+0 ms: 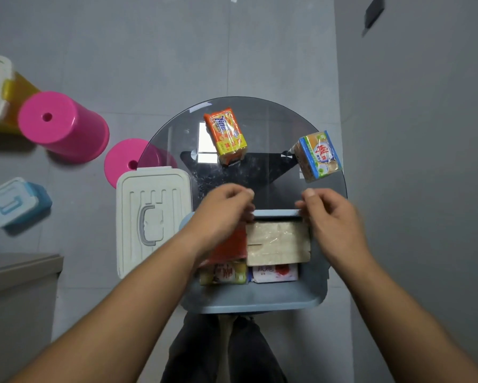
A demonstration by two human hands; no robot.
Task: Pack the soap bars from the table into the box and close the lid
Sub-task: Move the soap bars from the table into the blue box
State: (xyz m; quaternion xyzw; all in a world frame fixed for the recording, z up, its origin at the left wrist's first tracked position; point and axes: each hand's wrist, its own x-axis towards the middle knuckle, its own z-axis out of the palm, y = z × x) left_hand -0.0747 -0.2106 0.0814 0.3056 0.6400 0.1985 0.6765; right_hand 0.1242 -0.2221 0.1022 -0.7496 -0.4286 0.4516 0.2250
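Observation:
A blue box (260,301) stands at the near edge of the round glass table (271,114). In it lie a beige soap bar (278,243), an orange-red soap bar (231,244) and two more wrapped bars below them, a yellow-green one (223,273) and a white one (275,273). My left hand (221,214) hovers with curled fingers over the far end of the orange-red bar. My right hand (332,217) has curled fingers at the beige bar's far right corner. Whether either hand grips a bar is hidden. On the table lie an orange-yellow bar (226,135) and a blue-tan bar (318,156). The white lid (152,219) lies left of the box.
On the floor to the left are two pink stools (63,125) (127,161), a small blue box with a white lid (14,201) and a yellow box with a white lid (0,92). A grey cabinet (16,299) is near left. My legs are below the table.

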